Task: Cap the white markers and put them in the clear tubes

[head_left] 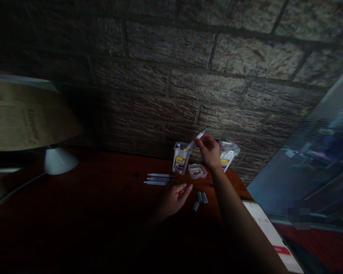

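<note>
My right hand (209, 150) is raised above the dark red table (103, 198) and pinches a white marker (198, 137) that slants up to the right, its lower end over a clear plastic marker case (180, 158). My left hand (174, 198) rests on the table with fingers curled and pressed together around something small and reddish that I cannot make out. Three white markers (157, 179) lie side by side left of it. Three small caps (200, 198) lie right of my left hand.
A clear lid (197, 171) lies beside the case, and a second clear packet (228, 154) leans against the brick wall (171, 76). At the left stand a white lamp base (60, 160) and a cardboard box (25, 114). A white paper (271, 236) lies at the table's right edge.
</note>
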The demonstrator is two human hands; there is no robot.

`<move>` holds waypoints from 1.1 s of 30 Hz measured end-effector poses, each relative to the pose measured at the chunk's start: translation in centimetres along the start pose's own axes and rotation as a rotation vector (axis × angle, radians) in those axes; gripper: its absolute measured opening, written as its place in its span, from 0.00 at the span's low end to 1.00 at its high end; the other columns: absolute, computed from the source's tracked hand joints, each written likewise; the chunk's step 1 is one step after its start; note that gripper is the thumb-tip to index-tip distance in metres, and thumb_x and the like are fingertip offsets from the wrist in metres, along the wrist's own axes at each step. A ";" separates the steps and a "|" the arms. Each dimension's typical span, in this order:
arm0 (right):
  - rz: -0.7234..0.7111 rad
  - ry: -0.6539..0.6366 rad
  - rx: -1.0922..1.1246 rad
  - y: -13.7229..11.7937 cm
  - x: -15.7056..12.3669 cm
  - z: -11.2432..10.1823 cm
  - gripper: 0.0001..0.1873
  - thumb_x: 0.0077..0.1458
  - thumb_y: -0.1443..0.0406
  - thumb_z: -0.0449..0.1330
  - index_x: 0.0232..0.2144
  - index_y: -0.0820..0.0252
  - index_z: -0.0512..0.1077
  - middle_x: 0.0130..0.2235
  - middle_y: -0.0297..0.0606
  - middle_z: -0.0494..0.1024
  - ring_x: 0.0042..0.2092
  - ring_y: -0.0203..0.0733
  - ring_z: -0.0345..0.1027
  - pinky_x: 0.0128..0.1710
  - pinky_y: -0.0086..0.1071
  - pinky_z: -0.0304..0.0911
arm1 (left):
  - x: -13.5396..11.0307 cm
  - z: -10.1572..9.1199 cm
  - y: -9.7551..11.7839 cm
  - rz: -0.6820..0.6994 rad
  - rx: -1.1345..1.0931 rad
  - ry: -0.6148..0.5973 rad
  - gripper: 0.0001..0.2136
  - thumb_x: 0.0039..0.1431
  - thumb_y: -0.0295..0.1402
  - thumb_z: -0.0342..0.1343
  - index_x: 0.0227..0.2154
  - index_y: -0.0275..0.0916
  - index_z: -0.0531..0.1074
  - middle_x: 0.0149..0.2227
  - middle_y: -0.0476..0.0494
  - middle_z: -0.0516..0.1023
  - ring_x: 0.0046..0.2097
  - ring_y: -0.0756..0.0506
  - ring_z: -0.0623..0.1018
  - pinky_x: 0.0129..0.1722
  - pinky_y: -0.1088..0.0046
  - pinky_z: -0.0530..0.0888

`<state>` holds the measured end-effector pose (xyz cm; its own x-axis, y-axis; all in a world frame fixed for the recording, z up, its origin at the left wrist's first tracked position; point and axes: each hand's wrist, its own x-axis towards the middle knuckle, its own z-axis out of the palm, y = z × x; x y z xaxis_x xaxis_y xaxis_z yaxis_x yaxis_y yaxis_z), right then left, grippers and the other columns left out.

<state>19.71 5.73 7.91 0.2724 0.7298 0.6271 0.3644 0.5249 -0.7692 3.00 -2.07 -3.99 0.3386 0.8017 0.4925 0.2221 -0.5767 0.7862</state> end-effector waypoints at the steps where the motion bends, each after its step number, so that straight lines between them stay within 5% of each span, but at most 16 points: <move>1: -0.005 -0.034 -0.085 0.2 -0.1 0.0 0.19 0.53 0.51 0.64 0.38 0.60 0.75 0.35 0.40 0.81 0.35 0.42 0.73 0.39 0.34 0.68 | 0.0 0.0 0.0 -0.004 -0.002 -0.006 0.22 0.67 0.49 0.49 0.27 0.40 0.78 0.23 0.44 0.79 0.26 0.47 0.76 0.28 0.73 0.70; 8: -0.044 -0.152 -0.387 -0.2 -0.8 0.3 0.16 0.56 0.57 0.63 0.44 0.59 0.76 0.37 0.41 0.83 0.33 0.42 0.75 0.36 0.33 0.67 | 0.2 0.0 -0.3 -0.033 -0.010 -0.018 0.21 0.67 0.48 0.49 0.27 0.40 0.79 0.23 0.44 0.79 0.27 0.46 0.77 0.29 0.72 0.71; 14: -0.028 -0.247 -0.549 -0.1 -1.1 0.5 0.13 0.57 0.60 0.62 0.39 0.64 0.80 0.36 0.45 0.82 0.33 0.43 0.75 0.38 0.34 0.67 | 0.1 -0.2 -0.1 -0.020 -0.002 -0.039 0.20 0.67 0.46 0.50 0.29 0.39 0.79 0.26 0.43 0.80 0.29 0.46 0.77 0.31 0.72 0.71; 21: -0.130 -0.242 -0.577 1.2 -0.9 0.6 0.12 0.57 0.61 0.62 0.34 0.65 0.80 0.41 0.49 0.81 0.40 0.47 0.76 0.43 0.37 0.68 | 0.3 -0.4 -0.2 -0.005 0.039 -0.066 0.19 0.68 0.44 0.49 0.31 0.38 0.78 0.26 0.43 0.79 0.29 0.47 0.76 0.31 0.73 0.70; 33: -0.091 -0.217 -0.559 -1.7 -1.5 -1.6 0.15 0.58 0.60 0.59 0.38 0.64 0.81 0.36 0.45 0.83 0.30 0.42 0.74 0.33 0.33 0.66 | 0.6 -0.8 0.1 0.080 0.189 -0.119 0.16 0.68 0.42 0.50 0.32 0.39 0.78 0.25 0.47 0.78 0.26 0.50 0.72 0.28 0.74 0.64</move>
<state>20.11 3.09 8.47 0.0518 0.7962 0.6028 0.8063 0.3228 -0.4956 2.51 -1.53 -3.35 0.4647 0.7345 0.4946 0.3538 -0.6660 0.6567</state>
